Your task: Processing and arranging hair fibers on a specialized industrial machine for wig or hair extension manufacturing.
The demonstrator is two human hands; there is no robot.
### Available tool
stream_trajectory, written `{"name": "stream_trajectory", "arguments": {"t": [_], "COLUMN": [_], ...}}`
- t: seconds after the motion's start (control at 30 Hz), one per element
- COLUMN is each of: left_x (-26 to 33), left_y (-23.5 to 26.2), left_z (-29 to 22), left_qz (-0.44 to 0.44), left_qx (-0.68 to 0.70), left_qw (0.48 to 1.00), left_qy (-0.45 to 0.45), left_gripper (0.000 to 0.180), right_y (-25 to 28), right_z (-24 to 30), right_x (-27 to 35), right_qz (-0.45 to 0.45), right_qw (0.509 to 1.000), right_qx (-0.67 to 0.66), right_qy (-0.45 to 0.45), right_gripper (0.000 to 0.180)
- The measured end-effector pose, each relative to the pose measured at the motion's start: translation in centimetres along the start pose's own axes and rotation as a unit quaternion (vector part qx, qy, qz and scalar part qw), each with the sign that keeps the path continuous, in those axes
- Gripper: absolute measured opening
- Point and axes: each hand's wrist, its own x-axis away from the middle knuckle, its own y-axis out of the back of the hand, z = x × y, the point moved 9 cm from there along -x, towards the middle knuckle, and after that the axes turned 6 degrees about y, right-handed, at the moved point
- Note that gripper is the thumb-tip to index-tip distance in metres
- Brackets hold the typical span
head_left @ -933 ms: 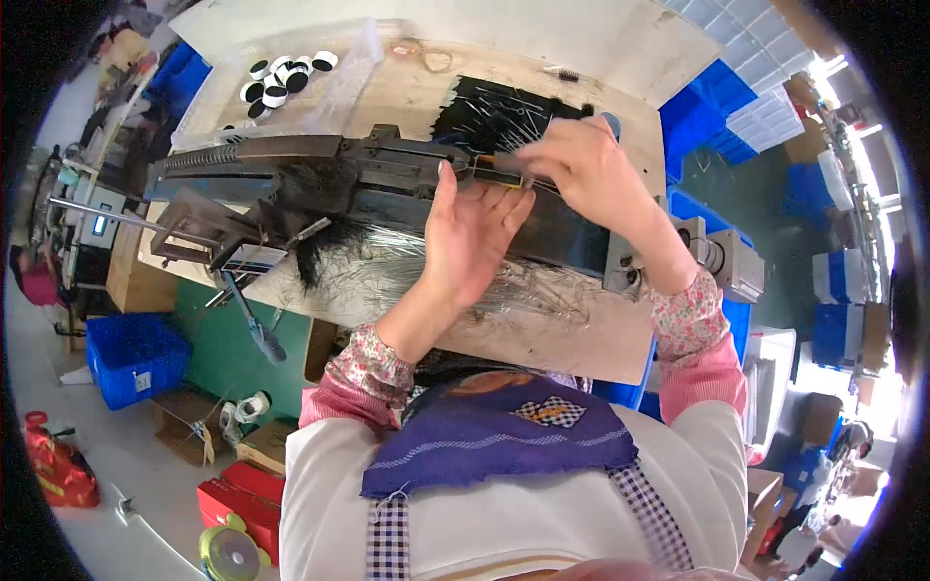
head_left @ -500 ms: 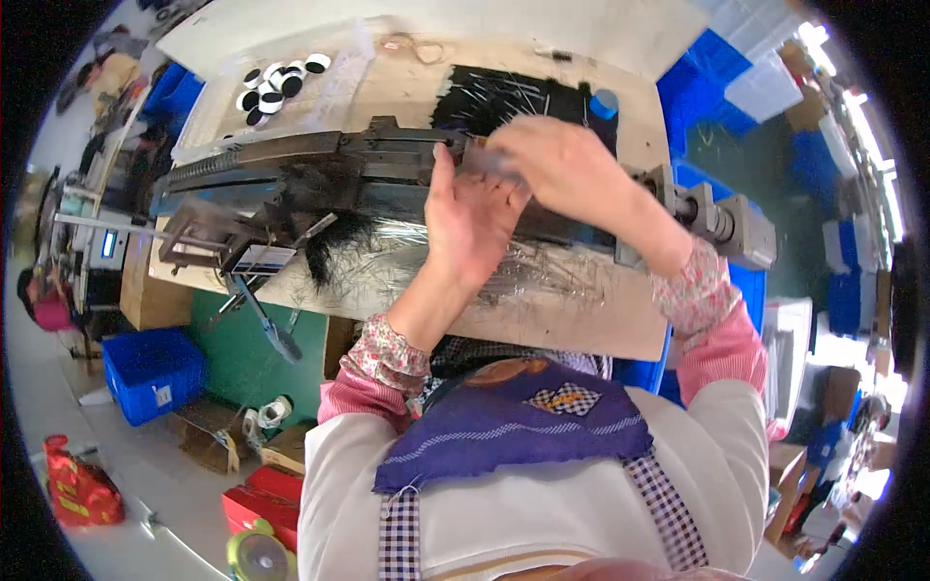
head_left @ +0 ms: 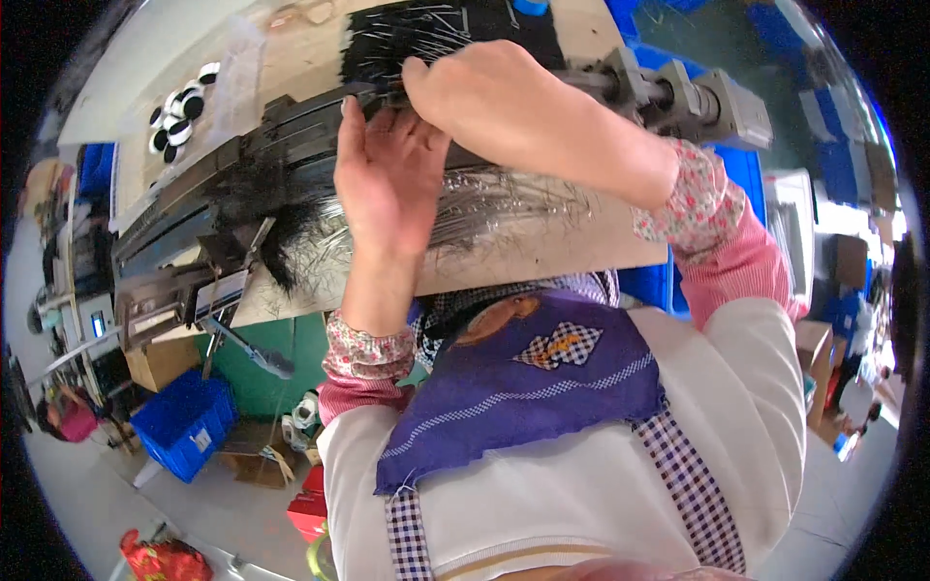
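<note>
My left hand (head_left: 387, 179) lies flat, fingers together and pointing up, against the long black machine bar (head_left: 242, 169) on the workbench. My right hand (head_left: 494, 97) is curled just above it, its fingertips pinched at the bar's top edge where thin black strands (head_left: 436, 39) lie in a heap. Whether it holds a strand I cannot tell. A tuft of black fibres (head_left: 291, 242) hangs from the bar at the left. Clear shiny film (head_left: 504, 208) covers the bench in front of my hands.
Several black-and-white round discs (head_left: 179, 116) sit at the bench's far left. A grey motor block (head_left: 717, 102) ends the machine on the right. Below the bench stand a blue crate (head_left: 184, 426), cardboard boxes (head_left: 252, 465) and a green panel (head_left: 281, 358).
The view has swung closer and tilted, so the bench now slopes up to the right. Both hands stay together at the bar; the right hand has curled further over the left.
</note>
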Motion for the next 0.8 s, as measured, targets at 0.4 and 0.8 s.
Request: {"name": "stream_trajectory", "arguments": {"t": [0.4, 0.8], "left_x": [-1.1, 21.5], "left_y": [4.2, 11.8], "left_z": [7.9, -12.7], "left_qz": [-0.059, -0.441], "left_qx": [0.023, -0.834], "left_qw": [0.998, 0.037], "left_qy": [-0.018, -0.33], "left_gripper": [0.026, 0.078], "right_y": [-10.3, -6.2], "right_z": [0.0, -0.5], "right_x": [19.0, 19.4], "right_qz": [0.028, -0.054], "right_qw": [0.937, 0.925], "right_qx": [-0.207, -0.263], "right_qy": [-0.279, -0.269], "right_gripper": [0.025, 0.021]}}
